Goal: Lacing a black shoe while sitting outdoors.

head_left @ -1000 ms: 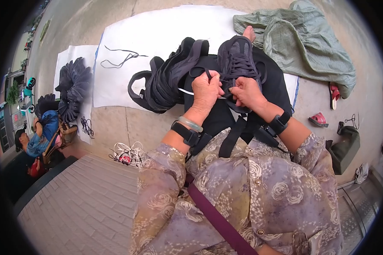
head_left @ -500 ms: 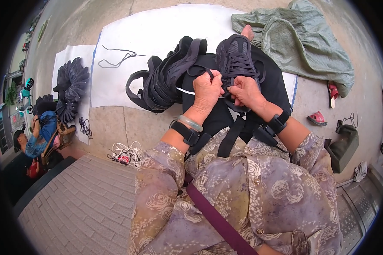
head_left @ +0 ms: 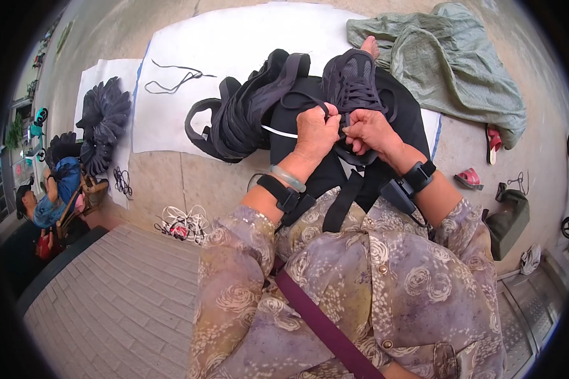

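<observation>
A dark grey shoe upper (head_left: pixel 354 76) with crossed laces lies over the black cloth (head_left: pixel 408 107) on my lap, toe pointing away from me. My left hand (head_left: pixel 316 134) pinches a black shoelace (head_left: pixel 295 96), which loops out to the left above the fingers. Close beside it, my right hand (head_left: pixel 372 134) has thumb and forefinger closed at the lace opening of the shoe. The fingertips nearly touch, and what exactly the right ones grip is too small to make out. Left of my lap sits a bundle of nested dark shoe uppers (head_left: pixel 240 117).
A white sheet (head_left: pixel 202 44) covers the ground ahead, with a loose black lace (head_left: pixel 177 79) on it. More black uppers (head_left: pixel 104 120) lie farther left, near a seated person (head_left: pixel 47 202). White cords (head_left: pixel 183 224), a green woven sack (head_left: pixel 442 69) and red sandals (head_left: pixel 469 178) lie around.
My hands have come closer together, the left one shifting slightly right toward the shoe's opening. The whole view has tilted a little.
</observation>
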Motion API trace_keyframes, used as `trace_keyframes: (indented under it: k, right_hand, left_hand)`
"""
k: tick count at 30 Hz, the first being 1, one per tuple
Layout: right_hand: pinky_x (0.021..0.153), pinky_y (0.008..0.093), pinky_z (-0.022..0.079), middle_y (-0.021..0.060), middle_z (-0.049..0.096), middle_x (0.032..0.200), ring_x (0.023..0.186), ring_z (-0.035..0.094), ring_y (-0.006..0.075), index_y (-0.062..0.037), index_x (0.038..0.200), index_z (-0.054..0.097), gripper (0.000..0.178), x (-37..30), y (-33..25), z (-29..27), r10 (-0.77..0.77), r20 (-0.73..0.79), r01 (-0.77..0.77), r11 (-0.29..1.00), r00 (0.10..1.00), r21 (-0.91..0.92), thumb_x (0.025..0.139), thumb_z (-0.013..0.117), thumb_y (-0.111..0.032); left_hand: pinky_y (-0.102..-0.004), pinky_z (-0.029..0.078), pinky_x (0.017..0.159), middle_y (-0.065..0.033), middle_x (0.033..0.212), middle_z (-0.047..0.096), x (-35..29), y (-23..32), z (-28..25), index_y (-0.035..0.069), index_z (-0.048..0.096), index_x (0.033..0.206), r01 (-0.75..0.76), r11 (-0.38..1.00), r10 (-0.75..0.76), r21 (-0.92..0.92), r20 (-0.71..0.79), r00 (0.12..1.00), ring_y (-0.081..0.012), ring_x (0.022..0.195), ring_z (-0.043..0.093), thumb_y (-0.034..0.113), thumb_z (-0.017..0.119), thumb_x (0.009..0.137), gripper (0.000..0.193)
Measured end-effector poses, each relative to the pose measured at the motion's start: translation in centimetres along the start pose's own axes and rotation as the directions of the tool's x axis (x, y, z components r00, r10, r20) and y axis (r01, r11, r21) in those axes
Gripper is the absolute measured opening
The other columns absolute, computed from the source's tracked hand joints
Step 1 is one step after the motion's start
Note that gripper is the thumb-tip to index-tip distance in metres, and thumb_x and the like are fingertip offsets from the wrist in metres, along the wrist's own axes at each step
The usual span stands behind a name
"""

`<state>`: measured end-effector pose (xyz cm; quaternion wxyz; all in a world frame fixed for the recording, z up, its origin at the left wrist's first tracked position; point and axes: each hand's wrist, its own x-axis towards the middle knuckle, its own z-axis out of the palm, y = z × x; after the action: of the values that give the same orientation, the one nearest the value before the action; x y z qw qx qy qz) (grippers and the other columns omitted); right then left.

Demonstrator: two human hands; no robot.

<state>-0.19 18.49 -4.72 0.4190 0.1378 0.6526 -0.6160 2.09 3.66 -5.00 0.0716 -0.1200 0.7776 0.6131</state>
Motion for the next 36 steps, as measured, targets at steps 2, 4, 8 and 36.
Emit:
trace_keyframes:
  k: [2,4,8,36]
  right_hand:
    - [0.035,0.0215,0.041,0.0039,0.058,0.06,0.042,0.053,0.0084,-0.006,0.07,0.05,0.014,0.0,-0.2,-0.1,0.02,0.01,-0.02,1.0,1.0,0.002,0.08,0.059,-0.004]
    - [0.035,0.0212,0.041,0.0037,0.058,0.059,0.042,0.052,0.0078,-0.0062,0.07,0.05,0.014,-0.1,-0.3,-0.2,0.036,0.017,-0.036,0.999,0.999,0.006,0.08,0.059,-0.003]
    - [0.035,0.0207,0.04,0.0033,0.057,0.058,0.041,0.051,0.007,-0.0066,0.069,0.05,0.015,-0.1,-0.3,-0.2,0.033,0.014,-0.033,0.999,0.999,-0.004,0.08,0.059,-0.003]
    - [0.036,0.0205,0.037,0.0035,0.057,0.058,0.04,0.05,0.0075,-0.0034,0.069,0.052,0.014,-0.8,2.0,-0.5,-0.084,0.017,0.085,0.996,0.996,-0.021,0.081,0.06,-0.004]
  left_hand:
    - [-0.0267,0.044,0.042,-0.0096,0.055,0.058,0.1,-0.3,0.1,-0.002,0.061,0.074,-0.014,1.0,0.014,-0.025,-0.005,1.0,-0.0132,0.043,0.057,0.002,0.059,0.077,0.005]
    - [-0.0286,0.046,0.045,-0.0113,0.055,0.059,0.2,-0.7,0.1,-0.002,0.061,0.075,-0.019,1.0,0.019,0.008,-0.005,1.0,-0.0167,0.045,0.058,0.003,0.059,0.076,0.005]
    - [-0.0347,0.049,0.057,-0.0164,0.06,0.06,0.7,-1.4,0.3,-0.002,0.062,0.076,-0.073,0.985,0.072,0.154,0.013,0.997,-0.0283,0.055,0.062,0.005,0.06,0.074,0.008]
    - [-0.025,0.044,0.043,-0.0072,0.059,0.059,0.4,-0.7,-0.5,-0.004,0.063,0.099,-0.075,0.956,0.021,0.283,0.19,0.982,-0.0114,0.043,0.054,0.002,0.05,0.079,0.024]
